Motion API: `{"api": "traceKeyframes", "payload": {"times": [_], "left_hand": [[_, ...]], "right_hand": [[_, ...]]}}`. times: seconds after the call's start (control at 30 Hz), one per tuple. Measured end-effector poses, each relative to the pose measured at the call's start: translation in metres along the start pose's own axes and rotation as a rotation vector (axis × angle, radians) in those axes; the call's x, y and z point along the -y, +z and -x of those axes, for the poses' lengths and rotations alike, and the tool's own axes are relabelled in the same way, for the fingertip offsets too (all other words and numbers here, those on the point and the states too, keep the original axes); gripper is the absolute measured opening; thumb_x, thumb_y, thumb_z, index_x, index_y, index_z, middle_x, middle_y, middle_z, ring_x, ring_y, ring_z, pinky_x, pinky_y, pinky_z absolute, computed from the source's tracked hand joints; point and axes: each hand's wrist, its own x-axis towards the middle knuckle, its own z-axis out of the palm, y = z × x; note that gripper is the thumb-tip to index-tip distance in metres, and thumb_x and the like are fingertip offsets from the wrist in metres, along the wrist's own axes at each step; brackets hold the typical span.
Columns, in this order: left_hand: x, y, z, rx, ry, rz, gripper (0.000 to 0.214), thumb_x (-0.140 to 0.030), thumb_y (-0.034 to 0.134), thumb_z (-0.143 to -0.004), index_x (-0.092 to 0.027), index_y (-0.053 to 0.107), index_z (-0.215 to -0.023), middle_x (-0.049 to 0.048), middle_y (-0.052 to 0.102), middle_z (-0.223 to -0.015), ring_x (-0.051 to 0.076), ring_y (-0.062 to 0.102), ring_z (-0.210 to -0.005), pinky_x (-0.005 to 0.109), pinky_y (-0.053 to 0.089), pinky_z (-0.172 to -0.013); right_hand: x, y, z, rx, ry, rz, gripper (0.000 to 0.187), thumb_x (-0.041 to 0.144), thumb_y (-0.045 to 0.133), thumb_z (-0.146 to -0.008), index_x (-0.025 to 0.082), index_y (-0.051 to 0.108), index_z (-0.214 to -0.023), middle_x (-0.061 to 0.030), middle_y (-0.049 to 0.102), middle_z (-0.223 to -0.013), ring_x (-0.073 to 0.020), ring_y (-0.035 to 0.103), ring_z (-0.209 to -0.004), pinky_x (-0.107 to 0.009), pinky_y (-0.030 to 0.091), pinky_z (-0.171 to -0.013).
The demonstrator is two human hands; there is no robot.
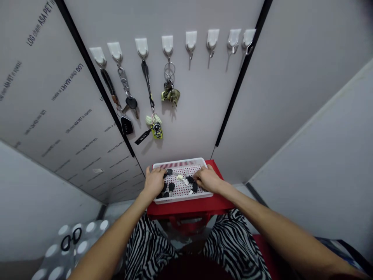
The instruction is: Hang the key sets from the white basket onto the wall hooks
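A shallow white plastic basket (175, 200) holds several black-headed keys (171, 186) and small pale tags. My left hand (154, 182) is closed over the basket's left rim, its fingertips reaching inside beside a dark key head (169, 171). At the right end, my right hand (208, 179) curls over the rim, with fingertips close to a cluster of black keys (193, 186). Whether those fingertips pinch a key is hidden. Beneath the basket lies a red bag (186, 207) with a red handle.
Across the wall panel runs a row of white adhesive hooks (168, 43). The left ones carry a black-strap key fob (126, 124), a chained key (131, 102), a lanyard with charms (156, 129) and a key ring (170, 93). Capped bottles (83, 247) with black scissors (71, 239) stand lower left.
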Motion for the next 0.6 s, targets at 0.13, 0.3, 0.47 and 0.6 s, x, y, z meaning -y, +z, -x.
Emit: {"api": "traceKeyframes", "payload": {"times": [0.13, 0.3, 0.47, 0.6], "left_hand": [[0.0, 0.001, 0.0, 0.006, 0.011, 0.052, 0.024, -0.011, 0.035, -0.062, -0.02, 0.051, -0.077, 0.0021, 0.057, -0.078, 0.015, 0.049, -0.077, 0.04, 0.018, -0.083], [0.001, 0.003, 0.001, -0.015, -0.001, 0.076, 0.024, -0.01, 0.034, -0.063, -0.02, 0.051, -0.077, 0.0021, 0.057, -0.079, 0.015, 0.048, -0.078, 0.039, 0.018, -0.084], [0.0, 0.002, 0.004, -0.195, -0.113, 0.075, 0.031, -0.013, 0.035, -0.064, -0.019, 0.045, -0.093, 0.0041, 0.052, -0.093, 0.017, 0.042, -0.089, 0.036, 0.019, -0.085], [0.002, 0.001, 0.007, -0.247, -0.198, 0.103, 0.032, -0.015, 0.033, -0.066, -0.018, 0.043, -0.096, 0.0047, 0.049, -0.097, 0.017, 0.039, -0.091, 0.034, 0.022, -0.085]], "right_hand": [[-0.006, -0.011, -0.001, -0.107, 0.056, -0.032, 0.018, 0.022, 0.039, -0.066, 0.018, 0.056, -0.071, -0.004, 0.059, -0.076, -0.0159, 0.045, -0.077, -0.031, 0.019, -0.071], [0.003, -0.004, 0.0, -0.011, -0.02, 0.016, 0.021, 0.035, 0.047, -0.061, 0.018, 0.057, -0.066, -0.006, 0.059, -0.071, -0.0192, 0.045, -0.077, -0.034, 0.018, -0.072], [0.011, 0.002, -0.004, -0.106, 0.053, -0.047, 0.018, 0.022, 0.039, -0.066, 0.016, 0.055, -0.06, -0.0045, 0.058, -0.067, -0.0172, 0.045, -0.075, -0.034, 0.02, -0.071], [0.006, -0.012, -0.006, -0.193, 0.057, -0.311, 0.021, 0.024, 0.036, -0.069, 0.016, 0.055, -0.064, -0.0023, 0.057, -0.065, -0.0113, 0.046, -0.064, -0.024, 0.028, -0.063]]}}
